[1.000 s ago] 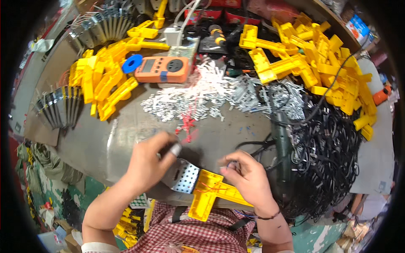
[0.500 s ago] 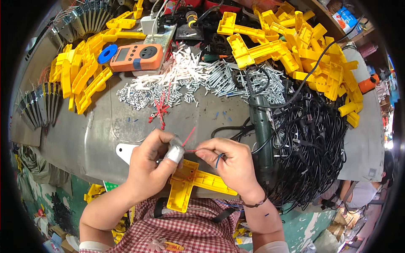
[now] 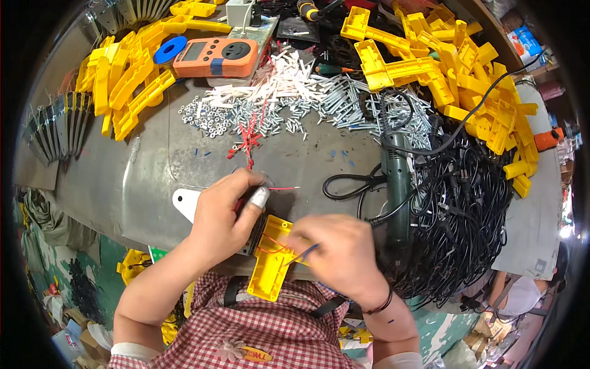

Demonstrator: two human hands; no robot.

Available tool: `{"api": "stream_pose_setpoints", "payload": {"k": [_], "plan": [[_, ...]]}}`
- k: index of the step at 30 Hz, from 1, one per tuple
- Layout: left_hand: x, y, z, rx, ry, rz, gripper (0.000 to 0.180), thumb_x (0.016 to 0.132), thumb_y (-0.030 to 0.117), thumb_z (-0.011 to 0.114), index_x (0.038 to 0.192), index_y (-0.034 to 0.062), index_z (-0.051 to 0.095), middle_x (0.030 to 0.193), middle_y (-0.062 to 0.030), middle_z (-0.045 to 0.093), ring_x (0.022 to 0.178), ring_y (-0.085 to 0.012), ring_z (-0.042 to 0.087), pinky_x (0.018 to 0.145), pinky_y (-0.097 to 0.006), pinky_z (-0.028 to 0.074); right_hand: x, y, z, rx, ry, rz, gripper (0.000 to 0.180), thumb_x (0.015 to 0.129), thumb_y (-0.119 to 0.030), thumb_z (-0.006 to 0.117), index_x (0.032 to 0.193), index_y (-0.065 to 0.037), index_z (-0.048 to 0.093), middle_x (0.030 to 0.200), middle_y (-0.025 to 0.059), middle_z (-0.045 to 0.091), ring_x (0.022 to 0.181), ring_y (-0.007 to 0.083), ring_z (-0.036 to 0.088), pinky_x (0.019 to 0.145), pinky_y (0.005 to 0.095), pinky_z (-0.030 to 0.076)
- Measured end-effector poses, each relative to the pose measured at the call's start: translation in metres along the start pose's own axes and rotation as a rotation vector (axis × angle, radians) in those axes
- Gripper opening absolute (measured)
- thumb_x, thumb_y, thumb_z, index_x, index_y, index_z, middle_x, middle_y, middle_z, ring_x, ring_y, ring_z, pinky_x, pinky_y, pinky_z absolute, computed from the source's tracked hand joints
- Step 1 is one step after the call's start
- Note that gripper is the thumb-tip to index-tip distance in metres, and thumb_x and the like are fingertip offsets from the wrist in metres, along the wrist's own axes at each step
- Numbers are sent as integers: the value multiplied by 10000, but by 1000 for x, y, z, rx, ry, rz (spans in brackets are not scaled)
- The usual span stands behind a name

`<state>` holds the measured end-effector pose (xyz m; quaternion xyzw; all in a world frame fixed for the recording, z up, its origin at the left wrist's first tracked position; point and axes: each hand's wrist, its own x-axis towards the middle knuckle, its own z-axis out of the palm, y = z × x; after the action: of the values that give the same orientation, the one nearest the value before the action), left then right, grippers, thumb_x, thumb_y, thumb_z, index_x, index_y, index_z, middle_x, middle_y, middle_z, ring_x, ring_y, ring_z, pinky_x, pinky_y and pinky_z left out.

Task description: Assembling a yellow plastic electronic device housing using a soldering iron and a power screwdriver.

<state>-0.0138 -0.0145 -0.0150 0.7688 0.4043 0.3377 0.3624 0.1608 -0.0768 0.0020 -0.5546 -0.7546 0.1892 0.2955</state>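
Note:
My left hand (image 3: 224,206), its thumb wrapped in white tape, pinches a red wire (image 3: 284,188) whose bare end points right. Something red shows under its fingers. My right hand (image 3: 338,255), smeared by motion, is curled over the yellow plastic housing (image 3: 267,273). A blue wire (image 3: 307,251) runs from the housing into its fingers. Thin orange-red wires (image 3: 270,243) loop inside the housing, which lies open at the table's near edge. The right hand hides the housing's right part. A white plate with a hole (image 3: 186,204) sticks out left of my left hand.
Red-ended wires (image 3: 247,144), screws (image 3: 344,101) and nuts (image 3: 206,117) lie ahead. An orange meter (image 3: 215,58) stands behind them. Yellow housings (image 3: 473,86) are heaped at both far sides. A green power tool (image 3: 396,184) and tangled black cords (image 3: 455,215) lie at right.
My right hand has let go of the red wire and moved down over the housing. My left hand still pinches the wire. The view has shifted slightly.

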Motion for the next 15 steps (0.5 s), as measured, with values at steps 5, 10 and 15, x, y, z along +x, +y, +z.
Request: {"api": "stream_pose_setpoints", "payload": {"k": [5, 10, 15], "plan": [[-2, -9, 4, -30, 72, 51, 126, 744, 30, 616, 867, 21, 588, 762, -110, 581, 678, -289, 570, 627, -346, 463, -3, 2, -6, 60, -156, 29, 109, 804, -198, 632, 778, -97, 601, 703, 76, 627, 645, 253, 618, 595, 337, 481], [1, -9, -2, 11, 17, 162, 148, 684, 25, 629, 827, 33, 593, 807, -82, 578, 762, -254, 549, 691, -336, 431, 4, 9, -24, 324, -225, 314, 130, 827, -136, 618, 905, -38, 654, 766, 123, 646, 667, 252, 628, 599, 314, 475], [-3, 5, -2, 50, -23, 178, 125, 665, 48, 635, 784, 36, 597, 815, -67, 567, 780, -224, 526, 711, -326, 392, 7, 11, -23, 447, -172, 390, 158, 832, -165, 642, 903, -24, 652, 694, 80, 630, 598, 80, 542, 560, 253, 442]]}}
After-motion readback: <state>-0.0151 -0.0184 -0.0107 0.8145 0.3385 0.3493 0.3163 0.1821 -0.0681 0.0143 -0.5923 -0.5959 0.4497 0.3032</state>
